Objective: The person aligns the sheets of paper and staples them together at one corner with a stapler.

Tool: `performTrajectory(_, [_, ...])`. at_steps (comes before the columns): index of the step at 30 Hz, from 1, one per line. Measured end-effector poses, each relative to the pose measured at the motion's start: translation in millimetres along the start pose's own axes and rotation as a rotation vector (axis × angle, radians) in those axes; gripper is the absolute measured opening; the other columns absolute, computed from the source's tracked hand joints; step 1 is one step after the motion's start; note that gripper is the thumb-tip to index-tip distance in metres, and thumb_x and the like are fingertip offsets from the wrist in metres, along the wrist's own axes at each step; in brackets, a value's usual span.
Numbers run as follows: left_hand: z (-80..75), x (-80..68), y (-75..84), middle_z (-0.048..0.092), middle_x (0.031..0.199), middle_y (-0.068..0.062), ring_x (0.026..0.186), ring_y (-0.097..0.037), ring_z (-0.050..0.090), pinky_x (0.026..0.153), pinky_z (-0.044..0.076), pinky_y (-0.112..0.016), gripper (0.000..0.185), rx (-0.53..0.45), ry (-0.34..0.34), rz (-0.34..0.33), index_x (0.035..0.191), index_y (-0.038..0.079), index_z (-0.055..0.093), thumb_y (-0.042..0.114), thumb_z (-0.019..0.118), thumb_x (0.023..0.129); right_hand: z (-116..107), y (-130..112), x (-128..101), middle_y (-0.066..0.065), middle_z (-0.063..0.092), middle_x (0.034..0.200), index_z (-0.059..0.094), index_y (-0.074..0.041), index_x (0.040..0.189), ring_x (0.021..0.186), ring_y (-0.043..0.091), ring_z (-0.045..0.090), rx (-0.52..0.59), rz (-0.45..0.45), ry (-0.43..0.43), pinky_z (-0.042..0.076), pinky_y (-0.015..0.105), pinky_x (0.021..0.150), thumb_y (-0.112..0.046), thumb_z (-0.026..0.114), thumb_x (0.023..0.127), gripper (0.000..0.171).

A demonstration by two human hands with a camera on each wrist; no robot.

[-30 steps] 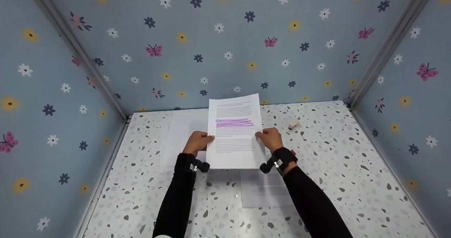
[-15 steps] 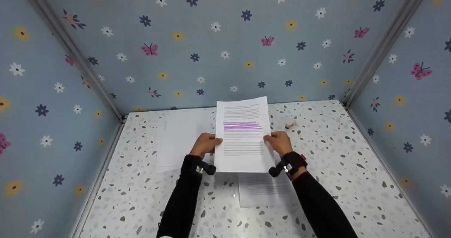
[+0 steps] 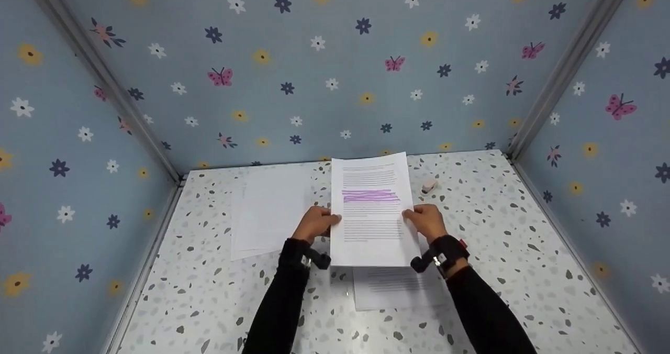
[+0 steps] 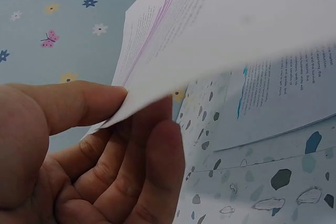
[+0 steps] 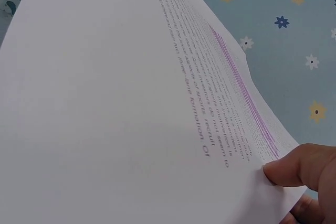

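Note:
A printed sheet of paper [image 3: 372, 246] with purple highlighter strokes across its upper half is held up over the table, its far end tilted up. My left hand [image 3: 315, 223] pinches the left edge, thumb on the printed face and fingers behind, as the left wrist view shows. At the right edge my right hand [image 3: 428, 222] pinches it the same way. The sheet bows slightly between the hands. Below it lies another printed sheet [image 3: 395, 295], partly covered in the head view; a blue highlighter mark [image 4: 241, 98] shows on it in the left wrist view.
Several pale sheets [image 3: 267, 212] lie overlapping at the back left of the speckled table [image 3: 209, 301]. A small pinkish object [image 3: 429, 186] sits at the back right. Flowered blue walls [image 3: 314, 81] enclose the back and both sides.
Both hands have carried the highlighted sheet to the right and a little nearer, still gripping its two edges. The head view has turned slightly right. The sheets on the table stay put.

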State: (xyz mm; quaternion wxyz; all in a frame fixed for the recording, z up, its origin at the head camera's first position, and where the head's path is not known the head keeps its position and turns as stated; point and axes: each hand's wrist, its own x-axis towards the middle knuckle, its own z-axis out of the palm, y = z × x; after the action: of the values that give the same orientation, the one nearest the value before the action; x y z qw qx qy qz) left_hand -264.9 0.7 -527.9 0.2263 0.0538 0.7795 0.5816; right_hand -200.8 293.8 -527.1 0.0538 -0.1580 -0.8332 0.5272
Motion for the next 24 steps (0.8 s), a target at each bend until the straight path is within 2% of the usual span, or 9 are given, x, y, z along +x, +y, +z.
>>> performTrajectory(7, [10.3,2.5,-5.4,0.074,0.092,-0.012,0.075,-0.022,0.073,0.072,0.058,-0.037,0.026,0.015,-0.019,-0.016,0.114,-0.004,0.072,0.016,0.066,0.098,-7,10,-3,-0.005,0.031,0.055,0.041,-0.014,0.057,0.05,0.011,0.038,-0.046,0.027,-0.001,0.036,0.026,0.05,-0.015,0.069,0.091,0.045])
performTrajectory(12, [17.9,2.1,-8.3,0.075,0.091,-0.013,0.073,-0.022,0.073,0.074,0.059,-0.04,0.025,-0.002,-0.044,-0.013,0.112,-0.005,0.072,0.015,0.066,0.099,-11,18,-4,-0.004,0.035,0.055,0.044,-0.013,0.059,0.051,0.013,0.04,-0.054,0.06,-0.01,0.037,0.027,0.051,-0.016,0.069,0.091,0.041])
performTrajectory(18, [27.7,0.0,-11.9,0.074,0.09,-0.013,0.071,-0.021,0.072,0.07,0.059,-0.036,0.024,-0.005,-0.052,-0.028,0.11,-0.006,0.072,0.013,0.066,0.097,-16,28,-6,-0.004,0.043,0.055,0.054,-0.01,0.062,0.051,0.014,0.045,-0.091,0.091,-0.015,0.037,0.027,0.05,-0.018,0.069,0.091,0.033])
performTrajectory(21, [32.2,-0.9,-15.3,0.074,0.089,-0.012,0.071,-0.021,0.072,0.07,0.059,-0.036,0.024,0.002,-0.055,-0.037,0.11,-0.006,0.072,0.013,0.067,0.097,-17,32,-7,-0.002,0.05,0.059,0.065,-0.006,0.071,0.053,0.015,0.047,-0.101,0.114,-0.023,0.038,0.028,0.05,-0.02,0.069,0.09,0.023])
performTrajectory(24, [36.8,-1.1,-19.3,0.074,0.088,-0.012,0.07,-0.02,0.071,0.071,0.059,-0.038,0.022,0.011,-0.056,-0.04,0.107,-0.005,0.073,0.013,0.067,0.097,-19,37,-8,0.001,0.053,0.063,0.071,-0.003,0.08,0.055,0.016,0.048,-0.109,0.139,-0.022,0.038,0.029,0.051,-0.021,0.069,0.09,0.021])
